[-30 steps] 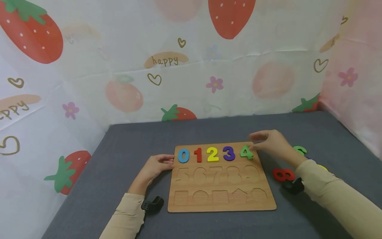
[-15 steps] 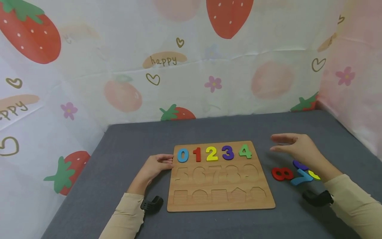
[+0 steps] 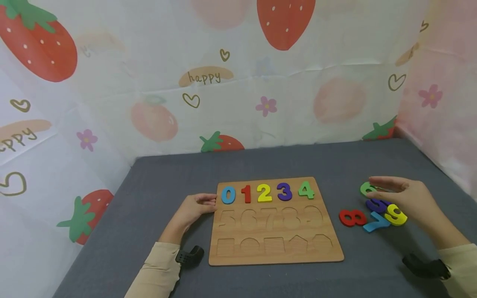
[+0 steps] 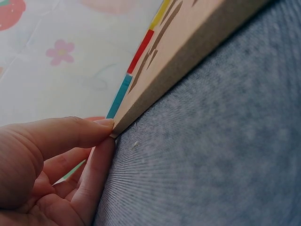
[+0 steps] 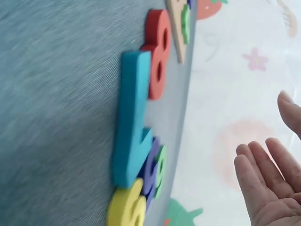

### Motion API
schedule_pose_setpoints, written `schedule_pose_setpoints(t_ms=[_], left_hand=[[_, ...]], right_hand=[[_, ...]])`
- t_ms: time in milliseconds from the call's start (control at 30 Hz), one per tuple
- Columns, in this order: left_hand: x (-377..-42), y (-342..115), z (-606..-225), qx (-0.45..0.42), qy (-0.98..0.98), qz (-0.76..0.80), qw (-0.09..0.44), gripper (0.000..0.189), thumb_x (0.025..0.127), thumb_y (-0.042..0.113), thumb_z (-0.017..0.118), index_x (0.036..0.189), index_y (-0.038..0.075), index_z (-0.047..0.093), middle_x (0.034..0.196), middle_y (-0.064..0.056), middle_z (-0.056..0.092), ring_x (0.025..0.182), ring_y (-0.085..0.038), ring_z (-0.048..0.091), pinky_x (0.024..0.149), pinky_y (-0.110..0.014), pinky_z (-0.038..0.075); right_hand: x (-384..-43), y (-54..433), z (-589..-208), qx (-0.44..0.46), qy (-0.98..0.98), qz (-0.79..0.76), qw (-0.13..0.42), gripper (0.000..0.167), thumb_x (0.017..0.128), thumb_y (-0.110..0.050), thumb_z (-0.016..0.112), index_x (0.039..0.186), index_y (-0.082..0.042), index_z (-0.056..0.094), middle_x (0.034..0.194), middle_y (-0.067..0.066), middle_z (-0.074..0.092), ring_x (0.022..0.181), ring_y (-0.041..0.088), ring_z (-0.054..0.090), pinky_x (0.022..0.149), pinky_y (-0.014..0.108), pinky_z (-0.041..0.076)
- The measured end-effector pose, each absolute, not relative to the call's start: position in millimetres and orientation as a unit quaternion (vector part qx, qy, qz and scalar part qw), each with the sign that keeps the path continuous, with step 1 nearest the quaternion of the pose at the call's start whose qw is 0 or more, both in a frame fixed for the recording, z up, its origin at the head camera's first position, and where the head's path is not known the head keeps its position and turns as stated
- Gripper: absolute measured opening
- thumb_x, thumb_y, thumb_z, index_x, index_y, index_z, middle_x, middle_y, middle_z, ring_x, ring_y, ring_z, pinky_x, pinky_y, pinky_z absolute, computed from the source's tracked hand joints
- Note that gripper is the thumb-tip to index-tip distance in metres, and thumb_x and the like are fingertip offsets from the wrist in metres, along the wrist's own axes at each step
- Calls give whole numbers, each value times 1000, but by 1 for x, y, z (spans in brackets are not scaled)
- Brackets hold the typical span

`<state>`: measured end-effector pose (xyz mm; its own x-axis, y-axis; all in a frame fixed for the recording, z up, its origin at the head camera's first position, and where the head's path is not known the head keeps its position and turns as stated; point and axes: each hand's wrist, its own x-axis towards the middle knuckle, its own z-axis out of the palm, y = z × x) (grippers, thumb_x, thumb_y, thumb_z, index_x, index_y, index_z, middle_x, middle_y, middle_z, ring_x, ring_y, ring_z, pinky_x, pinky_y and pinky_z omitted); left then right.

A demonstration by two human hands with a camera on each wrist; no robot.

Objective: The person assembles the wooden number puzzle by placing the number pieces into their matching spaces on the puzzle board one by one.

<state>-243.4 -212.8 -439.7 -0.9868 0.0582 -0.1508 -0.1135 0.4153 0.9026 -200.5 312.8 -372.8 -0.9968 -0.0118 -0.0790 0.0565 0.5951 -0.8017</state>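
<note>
My left hand holds the left edge of a wooden number puzzle board; in the left wrist view thumb and fingertips pinch its corner. Set along the board's top row are a blue 0, red 1, yellow 2, purple 3 and green 4. My right hand hovers beside the loose numbers, thumb and fingers apart, nothing between them. It partly covers a green number. Near it lie a purple number, yellow number, blue 7 and red 8.
The board's lower two rows show carved recesses for numbers and shapes. A grey cloth covers the table. Behind it hangs a white curtain printed with strawberries, and a pinkish one borders the right side.
My right hand has moved right, away from the green 4 on the board, to above the loose numbers. The left hand stays at the board's edge.
</note>
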Motion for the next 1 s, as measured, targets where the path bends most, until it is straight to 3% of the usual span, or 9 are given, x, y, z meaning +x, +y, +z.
schedule_pose_setpoints(t_ms=[200, 300, 367, 500, 567, 633, 700, 767, 1000], left_hand=[[-242, -215, -438, -14, 840, 537, 78, 43, 89, 4, 71, 131, 1, 63, 117, -16, 72, 105, -17, 68, 96, -36, 54], [-241, -215, -438, -14, 840, 538, 75, 43, 89, 3, 71, 131, 0, 63, 116, -16, 72, 104, -18, 68, 95, -36, 54], [-241, -215, -438, -15, 840, 537, 76, 42, 89, 4, 71, 131, 0, 63, 116, -16, 72, 104, -18, 68, 95, -36, 54], [-241, -215, -439, -15, 840, 537, 79, 43, 89, 6, 72, 131, 1, 64, 117, -16, 71, 106, -19, 68, 96, -37, 54], [-241, -215, -439, -18, 839, 538, 81, 43, 89, 6, 72, 130, 1, 64, 117, -16, 71, 106, -19, 68, 96, -37, 54], [-241, -215, -438, -18, 838, 539, 80, 42, 89, 6, 72, 130, 1, 64, 117, -16, 71, 106, -19, 68, 96, -36, 54], [-241, -215, -438, -18, 838, 539, 81, 42, 89, 6, 72, 130, 1, 64, 117, -16, 71, 106, -18, 68, 95, -36, 54], [-241, -215, -438, -17, 837, 540, 81, 43, 89, 6, 72, 130, 1, 64, 117, -16, 72, 105, -18, 68, 95, -36, 54], [-241, -215, -439, -19, 835, 544, 81, 42, 89, 5, 72, 130, 1, 64, 116, -16, 72, 103, -16, 68, 94, -34, 55]], right_hand=[[-198, 318, -383, 38, 904, -426, 19, 78, 83, -58, 73, 142, -11, 53, 98, -45, 47, 122, 18, 52, 100, 72, 32], [-197, 322, -389, 45, 900, -433, 22, 80, 84, -56, 73, 144, -8, 51, 97, -46, 46, 129, 30, 50, 100, 73, 30], [-196, 325, -393, 50, 900, -433, 17, 79, 85, -56, 72, 143, -6, 51, 96, -47, 44, 136, 46, 34, 100, 73, 31], [-196, 332, -403, 57, 901, -431, 5, 79, 86, -54, 72, 143, -4, 50, 99, -45, 46, 136, 49, 33, 99, 72, 31], [-196, 334, -407, 64, 902, -427, 1, 81, 85, -55, 72, 144, -5, 49, 113, -36, 55, 137, 50, 32, 99, 72, 32], [-198, 336, -410, 74, 904, -421, 1, 84, 85, -57, 71, 147, -4, 46, 138, -14, 57, 139, 53, 29, 99, 72, 32], [-199, 337, -412, 86, 904, -418, 4, 88, 85, -58, 70, 149, -3, 43, 154, 12, 46, 141, 54, 26, 99, 72, 33], [-199, 338, -412, 96, 905, -414, 9, 92, 86, -58, 69, 151, -1, 39, 156, 28, 33, 141, 55, 24, 100, 72, 33], [-202, 341, -412, 100, 917, -385, 29, 96, 88, -58, 67, 150, 7, 34, 151, 37, 32, 135, 60, 29, 97, 71, 35]])
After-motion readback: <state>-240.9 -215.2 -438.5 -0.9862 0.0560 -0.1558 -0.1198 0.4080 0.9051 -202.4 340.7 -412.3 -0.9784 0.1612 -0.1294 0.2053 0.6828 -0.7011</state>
